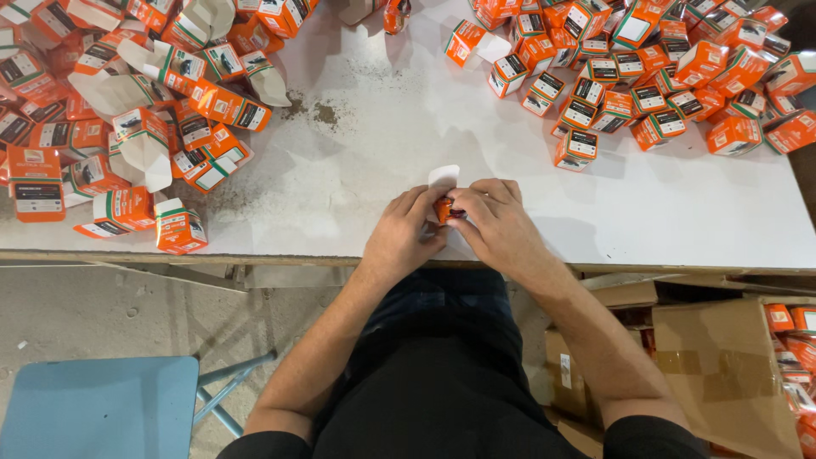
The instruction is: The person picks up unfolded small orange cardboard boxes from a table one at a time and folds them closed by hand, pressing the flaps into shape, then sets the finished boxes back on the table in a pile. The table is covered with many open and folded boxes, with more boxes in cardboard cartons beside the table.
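Both my hands meet at the near edge of a white table [382, 144]. My left hand [408, 234] and my right hand [493, 225] are closed together around a small orange box [444, 209], mostly hidden by my fingers. Its white flap [444, 175] sticks up above my fingertips. On the left lies a pile of open orange-and-white boxes [127, 110] with their flaps up. A pile of closed orange boxes [646, 76] covers the far right of the table.
A blue stool [98, 408] stands on the concrete floor at lower left. Cardboard cartons [722, 365] sit on the floor at lower right, one holding more orange boxes [795, 340]. Dark smudges [310, 109] mark the tabletop.
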{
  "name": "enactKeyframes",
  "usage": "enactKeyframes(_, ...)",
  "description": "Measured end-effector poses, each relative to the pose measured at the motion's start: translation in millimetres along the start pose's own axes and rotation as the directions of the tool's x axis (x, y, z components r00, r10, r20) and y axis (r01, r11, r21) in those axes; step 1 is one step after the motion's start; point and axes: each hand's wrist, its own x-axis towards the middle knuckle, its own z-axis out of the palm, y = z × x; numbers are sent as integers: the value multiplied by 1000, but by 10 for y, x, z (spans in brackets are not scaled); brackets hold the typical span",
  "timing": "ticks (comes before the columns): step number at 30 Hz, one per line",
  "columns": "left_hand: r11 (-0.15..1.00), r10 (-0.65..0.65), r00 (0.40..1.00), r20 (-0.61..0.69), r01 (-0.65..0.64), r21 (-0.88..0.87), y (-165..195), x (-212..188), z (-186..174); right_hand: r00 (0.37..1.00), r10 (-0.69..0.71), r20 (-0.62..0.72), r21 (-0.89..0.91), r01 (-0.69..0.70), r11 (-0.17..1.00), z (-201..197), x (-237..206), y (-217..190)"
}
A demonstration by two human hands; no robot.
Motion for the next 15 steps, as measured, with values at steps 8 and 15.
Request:
enactKeyframes(8, 994, 53, 998, -15, -52, 96, -21, -24, 61, 965, 35, -259, -214, -92, 972, 232, -33, -121)
enactKeyframes(15, 996, -73, 990, -118, 77, 33, 14, -125, 49, 991, 45, -125, -264, -77, 962, 237, -138, -228)
